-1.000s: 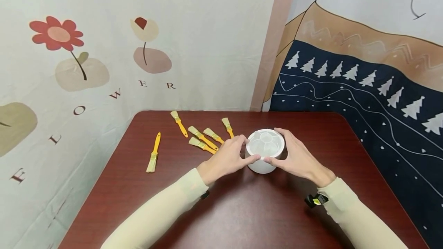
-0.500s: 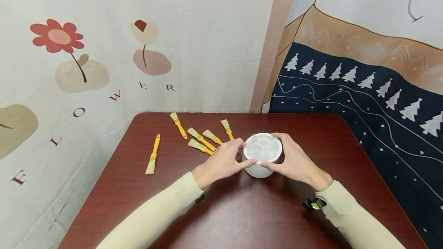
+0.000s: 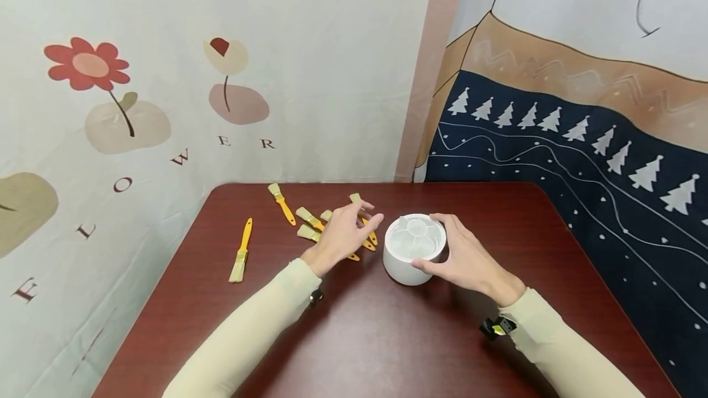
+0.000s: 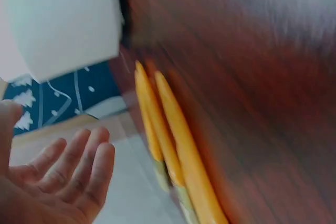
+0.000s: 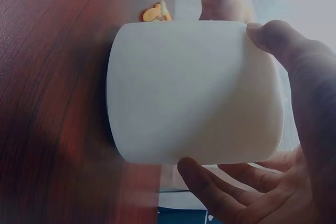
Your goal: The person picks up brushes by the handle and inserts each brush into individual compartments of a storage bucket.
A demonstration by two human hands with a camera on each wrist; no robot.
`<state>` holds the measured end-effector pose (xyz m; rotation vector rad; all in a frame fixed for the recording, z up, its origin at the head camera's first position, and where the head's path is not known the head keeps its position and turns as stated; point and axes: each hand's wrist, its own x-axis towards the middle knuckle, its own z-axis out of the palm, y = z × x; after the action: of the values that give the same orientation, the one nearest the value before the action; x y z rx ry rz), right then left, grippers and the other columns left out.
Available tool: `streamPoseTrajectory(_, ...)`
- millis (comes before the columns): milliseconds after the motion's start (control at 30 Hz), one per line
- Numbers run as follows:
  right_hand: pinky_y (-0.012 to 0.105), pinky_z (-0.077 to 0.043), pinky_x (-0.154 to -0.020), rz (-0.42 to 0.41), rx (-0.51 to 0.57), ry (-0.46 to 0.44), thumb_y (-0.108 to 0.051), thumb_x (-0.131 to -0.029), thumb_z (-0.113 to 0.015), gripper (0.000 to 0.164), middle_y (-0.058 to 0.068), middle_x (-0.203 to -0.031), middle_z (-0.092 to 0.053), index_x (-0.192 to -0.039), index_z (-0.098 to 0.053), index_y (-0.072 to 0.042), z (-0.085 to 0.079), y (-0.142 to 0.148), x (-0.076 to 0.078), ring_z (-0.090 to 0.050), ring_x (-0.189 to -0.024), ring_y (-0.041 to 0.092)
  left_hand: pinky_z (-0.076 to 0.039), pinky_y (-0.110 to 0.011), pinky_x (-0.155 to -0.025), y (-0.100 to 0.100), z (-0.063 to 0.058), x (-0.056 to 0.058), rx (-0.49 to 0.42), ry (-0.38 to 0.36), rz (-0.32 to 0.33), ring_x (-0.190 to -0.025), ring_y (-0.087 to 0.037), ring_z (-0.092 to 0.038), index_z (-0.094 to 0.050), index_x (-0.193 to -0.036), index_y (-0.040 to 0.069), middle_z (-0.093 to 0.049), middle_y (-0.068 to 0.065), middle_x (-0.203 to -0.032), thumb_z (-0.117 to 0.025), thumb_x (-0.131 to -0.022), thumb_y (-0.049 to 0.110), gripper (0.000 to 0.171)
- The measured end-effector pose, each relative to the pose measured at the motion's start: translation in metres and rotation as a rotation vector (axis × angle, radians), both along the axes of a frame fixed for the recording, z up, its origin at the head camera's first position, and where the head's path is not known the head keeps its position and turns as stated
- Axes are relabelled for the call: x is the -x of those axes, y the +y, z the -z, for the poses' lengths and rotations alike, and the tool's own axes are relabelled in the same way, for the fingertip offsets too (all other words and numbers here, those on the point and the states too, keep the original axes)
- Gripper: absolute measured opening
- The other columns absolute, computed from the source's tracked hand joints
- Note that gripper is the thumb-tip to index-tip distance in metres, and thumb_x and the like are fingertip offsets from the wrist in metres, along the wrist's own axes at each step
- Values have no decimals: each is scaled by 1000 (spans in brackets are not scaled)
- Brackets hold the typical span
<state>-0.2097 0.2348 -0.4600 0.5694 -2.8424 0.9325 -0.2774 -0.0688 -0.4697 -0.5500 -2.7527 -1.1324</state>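
A white round container (image 3: 406, 270) with a clear, sectioned top (image 3: 418, 229) stands on the table. My right hand (image 3: 471, 257) holds it from the right, thumb at the front rim and fingers at the far side; the right wrist view shows its smooth white wall (image 5: 194, 93) between thumb and fingers. My left hand (image 3: 344, 231) hovers left of the container with nothing in it, fingers loosely extended. Beneath it lie several paintbrushes with yellow handles, partly hidden by the hand. Their handles (image 4: 181, 135) point toward the container in the left wrist view.
The dark red-brown table (image 3: 354, 336) has rounded far corners. One paintbrush (image 3: 241, 250) lies apart at the left, and another brush (image 3: 283, 204) lies near the back edge. Printed cloths (image 3: 332, 66) hang behind and at the right of the table.
My left hand has let go of the container and moved left, over the brushes. The right hand keeps its hold, and the container stays in about the same spot.
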Motion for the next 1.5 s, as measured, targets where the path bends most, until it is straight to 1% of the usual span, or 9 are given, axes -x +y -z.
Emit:
streamPoseTrajectory(267,66,-61,-119,5,-2,-19,-69,-89,-95,112,15,-163,-60,-168,-46,-7,1,-1,-2,-67,-144,37,-66,-55,-85,0,16,38,288,-1,-133,-107,-28,-81,-76,-142,12,-85,-9,-121,-86,-107,45,49)
streamPoseTrajectory(400,66,-61,-119,5,-3,-25,-69,-90,-95,112,15,-165,-59,-169,-45,-7,-1,-2,-3,-67,-144,38,-66,-55,-77,4,19,52,364,-12,-159,-99,-30,-80,-79,-139,15,-83,-8,-118,-91,-104,44,47)
streamPoseTrajectory(467,66,-61,-119,4,-5,-24,-69,-89,-95,112,15,-165,-59,-169,-45,-8,-2,-2,-3,-67,-144,38,-67,-54,-80,7,19,58,388,-15,-156,-100,-30,-79,-81,-137,15,-83,-9,-119,-92,-104,43,44)
streamPoseTrajectory(667,64,-61,-119,2,-5,-13,-67,-88,-96,112,16,-163,-60,-169,-45,-8,-2,-4,0,-68,-144,37,-67,-48,-105,16,22,70,344,-74,-129,-122,-28,-80,-83,-140,15,-85,-8,-132,-94,-103,35,44)
streamPoseTrajectory(800,65,-62,-118,5,-4,-16,-69,-88,-95,113,15,-163,-59,-169,-45,-9,-2,-3,1,-68,-143,37,-65,-47,-112,23,23,76,280,-108,-136,-129,-27,-80,-84,-140,17,-87,-5,-134,-95,-102,31,42)
streamPoseTrajectory(967,65,-62,-119,5,-4,-28,-70,-89,-94,113,15,-163,-59,-170,-45,-8,-2,-3,0,-68,-144,36,-65,-46,-112,29,21,81,226,-151,-116,-128,-26,-80,-82,-140,17,-87,-4,-132,-94,-102,24,41)
streamPoseTrajectory(1233,66,-60,-120,11,-17,-22,-70,-89,-95,113,16,-164,-59,-169,-45,-8,-4,-3,-1,-67,-145,38,-65,-47,-114,30,19,84,176,-166,-61,-126,-27,-82,-82,-140,15,-88,-6,-130,-87,-105,8,35)
streamPoseTrajectory(1367,65,-61,-119,14,-19,-17,-69,-88,-95,112,16,-163,-60,-168,-46,-7,-3,-2,-2,-68,-144,37,-65,-49,-114,33,21,87,192,-167,-65,-125,-27,-82,-83,-139,16,-88,-6,-128,-89,-105,13,35)
streamPoseTrajectory(1500,64,-61,-119,17,-18,-8,-68,-88,-96,111,16,-162,-61,-168,-47,-7,-2,-2,-1,-68,-143,37,-67,-48,-105,37,25,89,226,-152,-75,-117,-26,-82,-84,-136,16,-88,-4,-121,-90,-105,18,32)
